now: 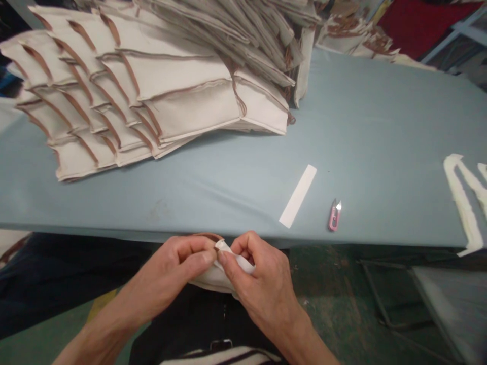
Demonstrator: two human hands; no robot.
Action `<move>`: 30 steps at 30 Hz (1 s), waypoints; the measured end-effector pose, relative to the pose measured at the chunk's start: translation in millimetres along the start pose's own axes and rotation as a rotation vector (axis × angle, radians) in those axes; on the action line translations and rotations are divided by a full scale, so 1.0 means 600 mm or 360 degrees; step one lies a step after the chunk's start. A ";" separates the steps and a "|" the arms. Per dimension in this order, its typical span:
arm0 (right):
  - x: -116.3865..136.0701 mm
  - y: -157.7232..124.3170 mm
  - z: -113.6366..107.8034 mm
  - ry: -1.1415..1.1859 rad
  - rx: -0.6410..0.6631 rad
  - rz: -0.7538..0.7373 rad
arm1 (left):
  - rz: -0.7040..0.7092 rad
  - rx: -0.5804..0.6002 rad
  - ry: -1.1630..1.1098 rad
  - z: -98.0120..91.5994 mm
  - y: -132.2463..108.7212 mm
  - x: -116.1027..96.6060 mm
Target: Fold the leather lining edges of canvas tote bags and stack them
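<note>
Left hand [171, 268] and right hand [262, 289] pinching a folded off-white canvas piece [224, 271] just below the near edge of the pale blue worktop [152, 203], pink thread snips [334, 215] nearby.

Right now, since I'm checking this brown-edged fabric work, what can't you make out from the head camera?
In the head view:
- The cream fabric piece: its pinched edge is hidden by the left hand and right hand.
- The stack of brown-edged cream pieces: cut off by the top edge.
- The white fabric shape: cut off by the right edge.
- The pink thread snips: blades too small to judge.
</note>
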State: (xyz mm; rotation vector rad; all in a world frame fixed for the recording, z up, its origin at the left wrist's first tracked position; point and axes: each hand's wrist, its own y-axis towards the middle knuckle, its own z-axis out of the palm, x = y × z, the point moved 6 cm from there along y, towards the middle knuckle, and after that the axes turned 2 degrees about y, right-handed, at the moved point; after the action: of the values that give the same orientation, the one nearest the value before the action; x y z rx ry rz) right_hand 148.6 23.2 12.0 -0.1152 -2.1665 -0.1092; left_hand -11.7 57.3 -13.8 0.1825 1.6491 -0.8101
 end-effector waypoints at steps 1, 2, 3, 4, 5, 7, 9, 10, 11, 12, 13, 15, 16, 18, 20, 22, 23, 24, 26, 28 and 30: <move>-0.002 0.000 0.001 0.0013 0.0004 0.0010 | -0.0030 0.0019 -0.0013 0.003 0.000 0.001; -0.004 0.001 0.002 0.0024 0.0006 0.0023 | -0.0057 0.0033 -0.0028 0.006 0.000 0.001; -0.006 0.001 0.003 0.0039 0.0008 0.0034 | -0.0076 0.0027 -0.0033 0.010 0.000 0.001; -0.008 0.002 0.006 0.0060 0.0016 0.0047 | -0.0073 -0.0026 -0.0007 0.012 0.000 0.000; -0.010 0.002 0.008 0.0088 0.0030 0.0063 | -0.0056 -0.0094 0.0043 0.014 0.001 -0.003; -0.016 0.002 0.015 0.0163 0.0069 0.0119 | -0.0001 -0.0247 0.0176 0.019 -0.001 -0.008; -0.022 0.001 0.021 0.0265 0.0121 0.0199 | 0.0057 -0.0394 0.0298 0.023 -0.004 -0.012; -0.025 0.000 0.024 0.0325 0.0158 0.0246 | 0.0089 -0.0461 0.0347 0.025 -0.006 -0.014; -0.028 -0.002 0.027 0.0391 0.0202 0.0291 | 0.0127 -0.0516 0.0385 0.027 -0.008 -0.015; -0.030 -0.003 0.029 0.0458 0.0253 0.0334 | 0.0168 -0.0560 0.0417 0.028 -0.009 -0.017; -0.031 -0.004 0.031 0.0520 0.0309 0.0374 | 0.0208 -0.0599 0.0447 0.029 -0.011 -0.019; -0.031 -0.003 0.032 0.0603 0.0405 0.0433 | 0.0282 -0.0653 0.0514 0.030 -0.015 -0.023; -0.031 -0.002 0.032 0.0626 0.0454 0.0450 | 0.0316 -0.0669 0.0555 0.030 -0.017 -0.026; -0.030 0.002 0.034 0.0686 0.0568 0.0486 | 0.0378 -0.0700 0.0637 0.030 -0.021 -0.030; -0.031 0.005 0.042 0.0875 0.0712 0.0560 | 0.0456 -0.0731 0.0699 0.032 -0.027 -0.035; -0.036 0.001 0.060 0.1258 0.0930 0.0732 | 0.0555 -0.0777 0.0764 0.035 -0.032 -0.040; -0.038 -0.004 0.071 0.1449 0.1046 0.0827 | 0.0608 -0.0800 0.0805 0.037 -0.035 -0.042; -0.041 -0.008 0.081 0.1601 0.1142 0.0910 | 0.0649 -0.0811 0.0833 0.040 -0.037 -0.043; -0.050 -0.015 0.096 0.1744 0.1246 0.1000 | 0.0631 -0.0741 0.0805 0.044 -0.034 -0.039; -0.058 -0.018 0.107 0.1756 0.1252 0.0995 | 0.0485 -0.0595 0.0688 0.043 -0.027 -0.028; -0.061 -0.019 0.114 0.1784 0.1251 0.0979 | 0.0307 -0.0471 0.0586 0.035 -0.020 -0.018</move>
State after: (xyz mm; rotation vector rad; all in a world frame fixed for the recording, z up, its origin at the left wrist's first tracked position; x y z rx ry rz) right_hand 111.7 18.4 -56.8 -0.1960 -0.8748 0.8285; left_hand 1.9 39.3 0.3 0.2896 2.0389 -0.3931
